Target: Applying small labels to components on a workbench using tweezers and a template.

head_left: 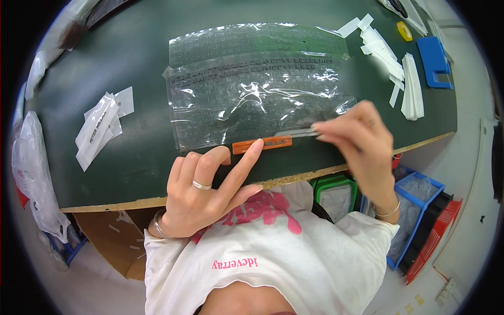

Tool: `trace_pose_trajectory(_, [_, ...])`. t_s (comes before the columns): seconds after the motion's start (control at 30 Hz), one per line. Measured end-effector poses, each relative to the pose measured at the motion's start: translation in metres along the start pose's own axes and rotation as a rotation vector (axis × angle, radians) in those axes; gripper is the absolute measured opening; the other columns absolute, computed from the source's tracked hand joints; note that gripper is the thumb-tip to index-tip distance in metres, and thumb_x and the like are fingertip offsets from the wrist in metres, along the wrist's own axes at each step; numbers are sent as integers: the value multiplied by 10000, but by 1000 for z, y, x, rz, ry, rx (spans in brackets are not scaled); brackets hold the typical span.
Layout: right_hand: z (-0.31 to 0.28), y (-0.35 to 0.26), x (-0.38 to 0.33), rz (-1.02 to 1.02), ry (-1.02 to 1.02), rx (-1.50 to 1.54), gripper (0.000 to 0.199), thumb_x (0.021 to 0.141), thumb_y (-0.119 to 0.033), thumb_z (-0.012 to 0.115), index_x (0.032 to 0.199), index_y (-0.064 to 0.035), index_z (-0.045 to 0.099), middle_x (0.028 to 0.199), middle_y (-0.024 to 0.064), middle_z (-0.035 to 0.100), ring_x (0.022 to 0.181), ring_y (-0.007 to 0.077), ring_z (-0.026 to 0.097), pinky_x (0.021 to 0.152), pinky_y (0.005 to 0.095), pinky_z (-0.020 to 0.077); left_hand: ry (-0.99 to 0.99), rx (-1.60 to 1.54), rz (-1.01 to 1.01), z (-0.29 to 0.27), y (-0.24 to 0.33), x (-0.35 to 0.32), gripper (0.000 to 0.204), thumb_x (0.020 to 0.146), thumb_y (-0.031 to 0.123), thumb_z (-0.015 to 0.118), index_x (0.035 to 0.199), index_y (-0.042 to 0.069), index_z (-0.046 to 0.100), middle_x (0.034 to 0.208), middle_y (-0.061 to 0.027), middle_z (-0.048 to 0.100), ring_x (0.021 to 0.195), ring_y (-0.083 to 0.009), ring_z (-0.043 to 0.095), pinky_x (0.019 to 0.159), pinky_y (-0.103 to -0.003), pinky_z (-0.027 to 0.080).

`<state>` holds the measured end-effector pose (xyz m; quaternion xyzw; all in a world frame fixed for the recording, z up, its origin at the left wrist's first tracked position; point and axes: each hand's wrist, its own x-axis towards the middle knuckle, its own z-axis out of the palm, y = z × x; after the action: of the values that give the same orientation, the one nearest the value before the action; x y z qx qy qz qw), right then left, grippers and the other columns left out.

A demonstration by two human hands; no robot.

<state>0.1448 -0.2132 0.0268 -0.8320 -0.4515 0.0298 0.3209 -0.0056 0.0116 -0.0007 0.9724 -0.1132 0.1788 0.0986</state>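
- Head view, the only one — from where I stood, the orange holder (pixel 241 147) lay near the front edge of the green table (pixel 142 173), just below the clear sheet (pixel 210 113).
- Holder's long axis: ran left to right, right end a bit farther from the person. Dark characters sat in it, partly hidden by a finger.
- Left hand (pixel 202 189): nearer one, touching. Index fingertip down on the holder around its middle; thumb out to the side, other fingers curled, nothing pinched.
- Right hand (pixel 365 136): off beyond the holder's right end, apart from it. Thumb and index pinched a thin silvery tool (pixel 303 133), maybe tweezers.
- Key relation: from the right pinch, the holder lay to the left and slightly toward the person. Tool pointed left, nearly parallel to the holder, its tip along the upper edge of the right half — couldn't tell whether tip and holder touched.
- Around: rows of raised dark characters on the sheet; white strips (pixel 413 89) and a blue dispenser (pixel 434 63) far right; printed slips (pixel 100 126) well left of both hands.
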Motion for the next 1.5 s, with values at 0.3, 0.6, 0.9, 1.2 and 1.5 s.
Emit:
trace_pose_trajectory(0.3, [-13, 69, 34, -16, 180, -54, 207, 793, 11, 710, 991, -44, 736, 814, 49, 546, 762, 170, 566, 678, 266, 465, 5, -403, -130, -11, -10, -8, 516, 735, 171, 767, 1233, 74, 676, 959, -28, 550, 652, -141, 442, 589, -286, 401])
trace_pose_trajectory(0.6, [-7, 69, 41, -74, 173, -84, 181, 800, 0, 710, 973, -45, 740, 810, 46, 547, 743, 167, 563, 668, 268, 465, 15, -400, -115, -10, -10, -8, 521, 690, 54, 772, 1204, 48, 685, 976, -40, 575, 654, -136, 462, 591, -281, 410])
trace_pose_trajectory(0.9, [-6, 56, 42, -89, 186, -132, 221, 777, 37, 715, 974, -58, 746, 791, 46, 545, 724, 160, 561, 637, 265, 457, 85, -435, -170, -7, -12, -12, 508, 686, -1, 747, 1189, 42, 690, 925, -47, 592, 619, -141, 465, 574, -284, 411])
trace_pose_trajectory(1.2, [23, -14, 21, 31, -83, 282, 263, 758, 71, 701, 982, -58, 745, 774, 48, 505, 711, 157, 540, 600, 275, 429, 147, -364, -182, -2, -10, -12, 490, 686, -12, 736, 1170, 47, 700, 898, -35, 582, 601, -131, 454, 546, -279, 389])
trace_pose_trajectory(1.5, [22, -19, 20, -24, -78, 149, 246, 752, 37, 715, 981, -50, 739, 791, 47, 509, 711, 175, 542, 599, 289, 435, 88, -222, -122, -3, -9, -10, 432, 731, 84, 739, 1162, 75, 714, 901, -6, 552, 588, -118, 415, 528, -276, 360])
